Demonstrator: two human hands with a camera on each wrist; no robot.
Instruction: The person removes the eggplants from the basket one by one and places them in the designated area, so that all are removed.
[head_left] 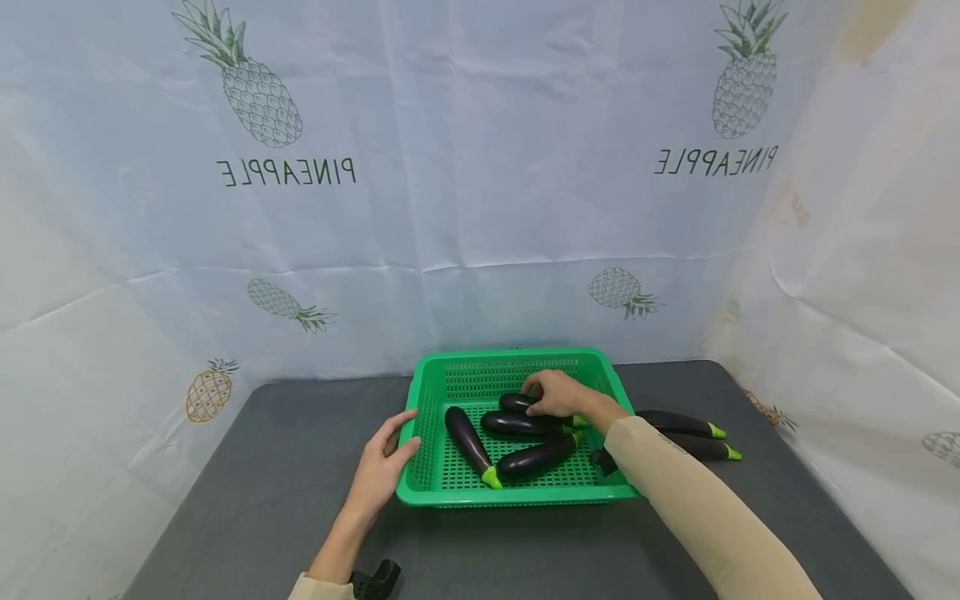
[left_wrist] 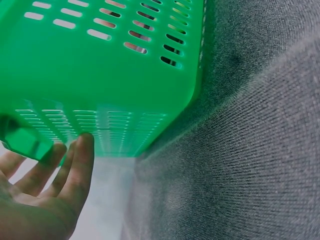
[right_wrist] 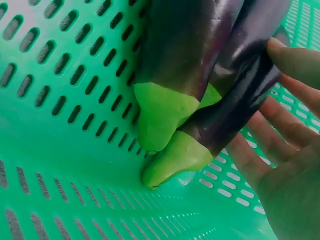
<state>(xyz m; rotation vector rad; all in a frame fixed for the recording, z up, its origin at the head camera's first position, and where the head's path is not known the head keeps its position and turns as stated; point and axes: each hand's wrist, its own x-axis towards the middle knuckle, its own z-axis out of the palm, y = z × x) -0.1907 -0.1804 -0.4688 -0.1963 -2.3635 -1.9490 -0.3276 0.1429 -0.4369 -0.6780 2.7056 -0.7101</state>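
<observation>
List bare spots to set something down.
Free: gray tabletop left of the left hand and in front of the green basket. Crowded: basket middle, with eggplants and the right hand; tabletop to its right, with two more eggplants.

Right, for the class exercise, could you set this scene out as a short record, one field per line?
Container: perforated green basket
Surface: dark grey table
Inside basket: four eggplants visible
Outside basket: two eggplants on the table, to the basket's right
Eggplant look: dark and glossy, with bright green stem ends
Right hand: grips the back eggplant inside the basket
Left hand: at the basket's left side
Backdrop: pale sheet with pineapple prints and mirrored lettering
</observation>
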